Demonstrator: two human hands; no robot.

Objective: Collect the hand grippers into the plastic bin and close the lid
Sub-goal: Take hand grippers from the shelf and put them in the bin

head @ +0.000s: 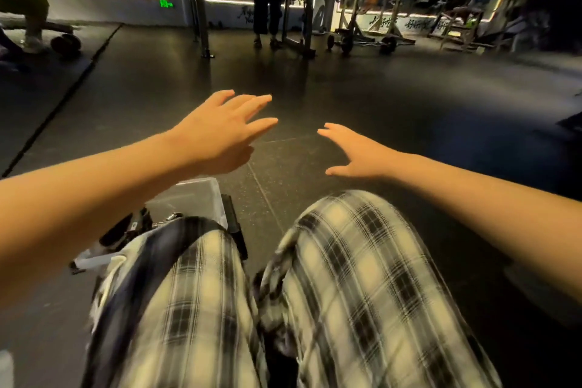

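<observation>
My left hand (220, 129) and my right hand (356, 151) reach forward over the dark gym floor, fingers spread, both holding nothing. A clear plastic bin (192, 198) sits on the floor to my left, mostly hidden under my left forearm and my plaid-trousered knee. Dark hand grippers (126, 230) with metal springs show at the bin's near side; I cannot tell whether they lie inside it or beside it. A black part (234, 224), perhaps the lid, runs along the bin's right edge.
My plaid-clad knees (346, 261) fill the lower frame. A person (267, 9) stands by metal racks at the back. Dumbbells (64, 42) lie at the far left and a barbell rack (362, 38) at the back right. Black rubber flooring stretches ahead.
</observation>
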